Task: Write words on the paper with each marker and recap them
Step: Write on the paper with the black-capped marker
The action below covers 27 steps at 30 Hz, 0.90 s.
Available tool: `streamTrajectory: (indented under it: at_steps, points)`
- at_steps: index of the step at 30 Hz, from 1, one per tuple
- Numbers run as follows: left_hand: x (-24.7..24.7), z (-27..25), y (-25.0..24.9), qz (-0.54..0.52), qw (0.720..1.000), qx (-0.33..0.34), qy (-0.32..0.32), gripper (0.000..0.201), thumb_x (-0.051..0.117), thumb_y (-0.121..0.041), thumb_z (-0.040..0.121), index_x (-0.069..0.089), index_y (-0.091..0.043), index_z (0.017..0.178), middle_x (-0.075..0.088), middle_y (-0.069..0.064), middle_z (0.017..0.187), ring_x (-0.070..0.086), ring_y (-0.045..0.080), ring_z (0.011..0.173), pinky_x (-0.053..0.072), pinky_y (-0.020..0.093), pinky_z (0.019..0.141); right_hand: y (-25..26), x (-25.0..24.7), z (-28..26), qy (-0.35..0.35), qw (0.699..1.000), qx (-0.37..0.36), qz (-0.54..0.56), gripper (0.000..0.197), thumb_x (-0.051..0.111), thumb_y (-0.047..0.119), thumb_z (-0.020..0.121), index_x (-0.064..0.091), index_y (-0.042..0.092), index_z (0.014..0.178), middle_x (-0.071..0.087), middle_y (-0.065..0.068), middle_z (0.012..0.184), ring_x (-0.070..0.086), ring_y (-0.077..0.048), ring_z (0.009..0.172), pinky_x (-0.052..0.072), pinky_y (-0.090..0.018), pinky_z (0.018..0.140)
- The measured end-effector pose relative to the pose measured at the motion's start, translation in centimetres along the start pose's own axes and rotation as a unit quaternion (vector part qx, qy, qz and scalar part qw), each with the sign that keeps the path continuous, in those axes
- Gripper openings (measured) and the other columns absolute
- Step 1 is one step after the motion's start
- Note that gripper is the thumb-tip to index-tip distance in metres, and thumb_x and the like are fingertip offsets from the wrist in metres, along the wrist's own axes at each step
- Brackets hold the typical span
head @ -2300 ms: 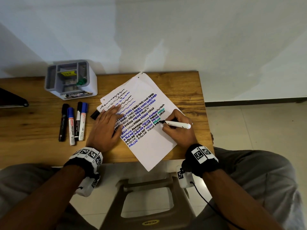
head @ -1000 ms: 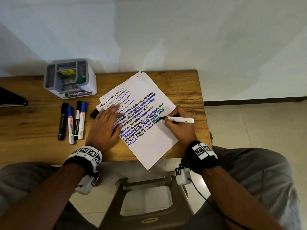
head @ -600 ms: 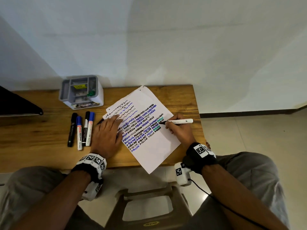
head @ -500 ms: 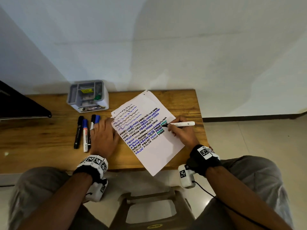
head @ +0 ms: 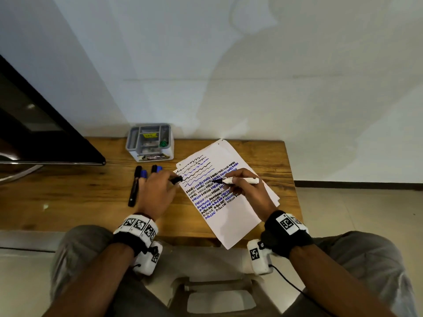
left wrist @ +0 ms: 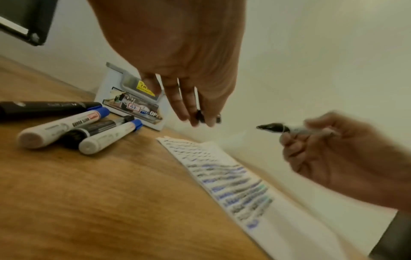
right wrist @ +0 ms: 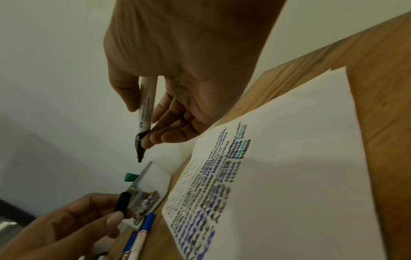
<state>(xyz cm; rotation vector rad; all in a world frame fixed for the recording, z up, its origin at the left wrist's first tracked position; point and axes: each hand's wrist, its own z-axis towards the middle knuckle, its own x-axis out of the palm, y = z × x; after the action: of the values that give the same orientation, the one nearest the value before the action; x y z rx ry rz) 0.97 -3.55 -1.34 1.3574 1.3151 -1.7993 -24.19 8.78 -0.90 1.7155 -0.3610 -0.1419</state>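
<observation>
Just apart, left hand (head: 158, 193) pinches cap (head: 176, 180), right hand (head: 248, 191) grips marker (head: 240, 180).

Beside the paper (head: 231, 202), the left hand (head: 155, 193) holds a black cap (head: 176, 180); the right hand (head: 249, 191) grips an uncapped marker (head: 240, 180) above it.

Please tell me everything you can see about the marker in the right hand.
The marker is slim, with a white barrel that carries dark print too blurred to read, a black collar and a black pointed tip. It looks like plastic. It is uncapped. The right hand pinches it near the tip end and holds it in the air above the paper, roughly level, tip pointing toward the left hand. That hand holds a black cap, facing the tip but not touching it.
</observation>
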Motion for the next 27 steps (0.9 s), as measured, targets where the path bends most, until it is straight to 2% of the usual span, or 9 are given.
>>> streamTrajectory:
  at_steps: [2,3,4,8,11,17,21,24,27]
  points:
    - [-1.2,-2.1,-1.0,-0.168,0.985,0.002,0.046,0.022,0.072,-0.027,0.089,0.064,-0.028,0.109,0.068,-0.015,0.103,0.063,-0.001,0.091,0.048,0.024,0.088,0.4,1.1,-0.6,0.014,1.0,-0.001,0.014,0.018,0.061,0.007,0.099,0.063,-0.003,0.115,0.075,-0.023,0.104,0.07,-0.026,0.086,0.057,-0.034,0.079]
    - [-1.6,-3.0,-1.5,-0.232,0.97,0.0,0.066,0.024,0.075,-0.021,0.087,0.066,-0.027,0.108,0.068,-0.015,0.103,0.063,-0.003,0.089,0.049,0.013,0.081,0.5,1.5,-0.8,0.021,1.0,-0.005,0.021,0.019,0.063,0.009,0.098,0.062,-0.003,0.113,0.075,-0.023,0.103,0.07,-0.025,0.085,0.056,-0.035,0.079]
    - [-1.8,-3.8,-1.7,-0.276,0.958,-0.005,0.073,0.025,0.076,-0.017,0.085,0.067,-0.025,0.107,0.069,-0.015,0.102,0.063,-0.004,0.089,0.048,0.008,0.076,0.6,2.0,-1.1,0.028,0.999,-0.01,0.027,0.018,0.064,0.009,0.098,0.063,-0.003,0.111,0.075,-0.023,0.102,0.069,-0.024,0.083,0.056,-0.034,0.078]
    - [-1.6,-4.7,-1.0,-0.37,0.926,-0.036,0.068,0.027,0.079,-0.011,0.081,0.068,-0.026,0.101,0.072,-0.011,0.1,0.065,0.0,0.088,0.05,0.013,0.076,1.1,3.8,-1.9,0.03,0.999,-0.032,0.018,0.013,0.065,0.003,0.096,0.066,-0.006,0.106,0.075,-0.022,0.095,0.069,-0.019,0.078,0.055,-0.032,0.076]
    - [-1.2,-4.4,-0.6,-0.408,0.909,-0.042,0.068,0.029,0.08,-0.01,0.08,0.068,-0.029,0.097,0.073,-0.008,0.1,0.067,0.005,0.087,0.049,0.016,0.075,1.2,4.3,-2.3,0.037,0.998,-0.042,-0.008,0.014,0.067,0.004,0.096,0.067,-0.007,0.105,0.074,-0.022,0.094,0.07,-0.021,0.08,0.055,-0.031,0.074]
    - [-0.9,-4.1,-0.3,-0.426,0.902,-0.023,0.065,0.03,0.08,-0.007,0.079,0.068,-0.028,0.095,0.073,-0.008,0.099,0.066,0.0,0.084,0.047,0.01,0.072,1.3,5.0,-2.3,0.032,0.998,-0.046,-0.043,0.014,0.069,0.005,0.095,0.068,-0.006,0.104,0.076,-0.017,0.092,0.071,-0.02,0.082,0.055,-0.03,0.074]
    - [-0.8,-4.0,0.0,-0.428,0.901,-0.013,0.07,0.029,0.081,-0.008,0.078,0.071,-0.028,0.096,0.074,-0.007,0.098,0.067,0.006,0.087,0.049,0.02,0.079,1.4,5.5,-2.0,0.039,0.995,-0.047,-0.08,0.016,0.075,0.009,0.091,0.073,0.0,0.103,0.078,-0.012,0.098,0.074,-0.023,0.093,0.059,-0.032,0.081]
    - [-0.5,-3.9,0.5,-0.464,0.884,-0.008,0.059,0.034,0.082,-0.002,0.075,0.074,-0.032,0.09,0.075,-0.003,0.099,0.07,0.019,0.094,0.055,0.04,0.09,1.6,5.5,-1.8,0.074,0.987,-0.041,-0.137,0.016,0.081,0.013,0.086,0.078,0.009,0.101,0.079,-0.003,0.101,0.074,-0.019,0.099,0.061,-0.031,0.085]
    - [-0.7,-3.7,0.9,-0.508,0.86,-0.016,0.042,0.038,0.082,0.001,0.072,0.077,-0.033,0.088,0.075,0.008,0.1,0.07,0.035,0.099,0.056,0.05,0.093,1.8,5.0,-1.2,0.112,0.978,-0.017,-0.177,0.018,0.081,0.011,0.085,0.079,0.01,0.103,0.08,0.0,0.101,0.075,-0.014,0.095,0.059,-0.023,0.081]
